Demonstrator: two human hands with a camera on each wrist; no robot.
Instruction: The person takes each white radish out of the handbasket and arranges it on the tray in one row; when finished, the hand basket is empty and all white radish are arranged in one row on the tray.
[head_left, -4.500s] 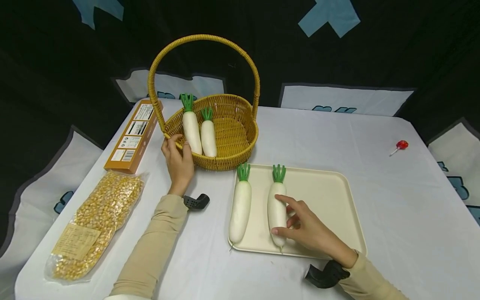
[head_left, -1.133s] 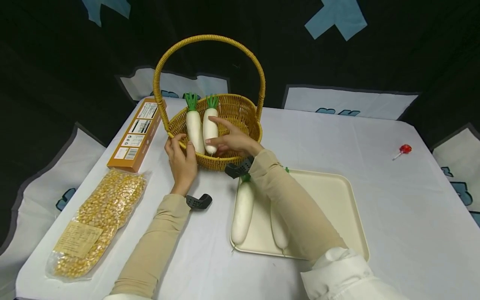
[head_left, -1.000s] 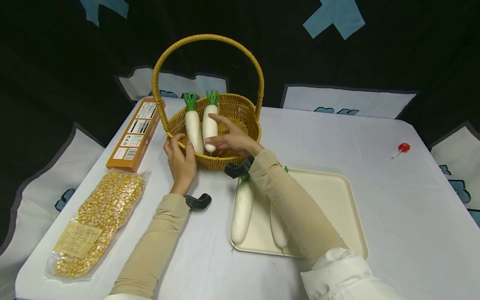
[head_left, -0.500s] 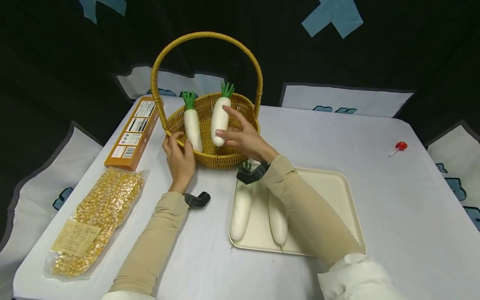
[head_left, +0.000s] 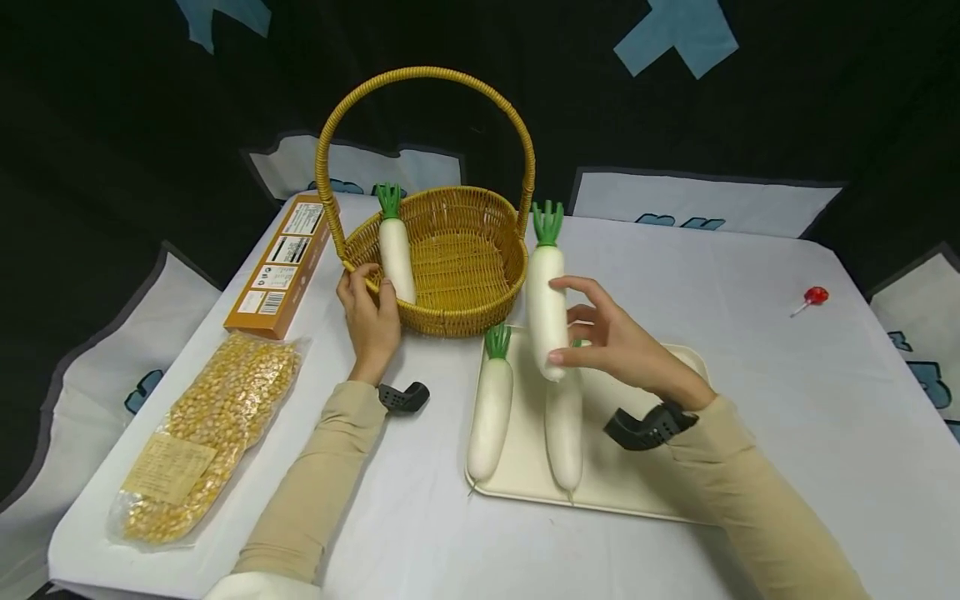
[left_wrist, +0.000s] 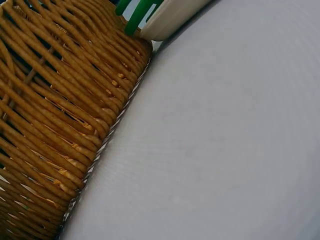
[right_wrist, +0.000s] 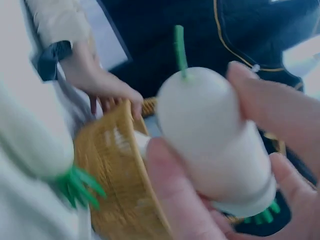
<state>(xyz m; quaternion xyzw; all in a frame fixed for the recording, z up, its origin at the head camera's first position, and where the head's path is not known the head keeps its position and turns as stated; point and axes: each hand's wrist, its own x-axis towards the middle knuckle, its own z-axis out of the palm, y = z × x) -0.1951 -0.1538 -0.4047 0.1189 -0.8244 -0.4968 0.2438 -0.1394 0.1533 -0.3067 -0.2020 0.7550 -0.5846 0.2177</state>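
Observation:
My right hand point(head_left: 615, 337) pinches a white radish point(head_left: 546, 300) with green leaf stubs and holds it up over the cream tray point(head_left: 630, 492). In the right wrist view the thumb and fingers close around that radish point(right_wrist: 210, 135). Two more radishes lie on the tray: one on its left side point(head_left: 491, 421), the other point(head_left: 566, 433) partly hidden below the held one. My left hand point(head_left: 371, 317) grips the near-left rim of the wicker basket point(head_left: 465, 321). Inside the basket a single radish point(head_left: 396, 258) leans at the left. The left wrist view shows the basket's woven side point(left_wrist: 60, 110).
Left of the basket lies an orange-brown box point(head_left: 277, 267) with white labels. A clear bag of corn kernels point(head_left: 217, 433) is in front of it. Far to the right on the white tablecloth point(head_left: 750, 333) lies a red lollipop point(head_left: 815, 296). A dark curtain hangs behind the table.
The right hand took hold of a radish in the basket, lifted it out and carried it right, over the tray. The left hand stays at the basket rim.

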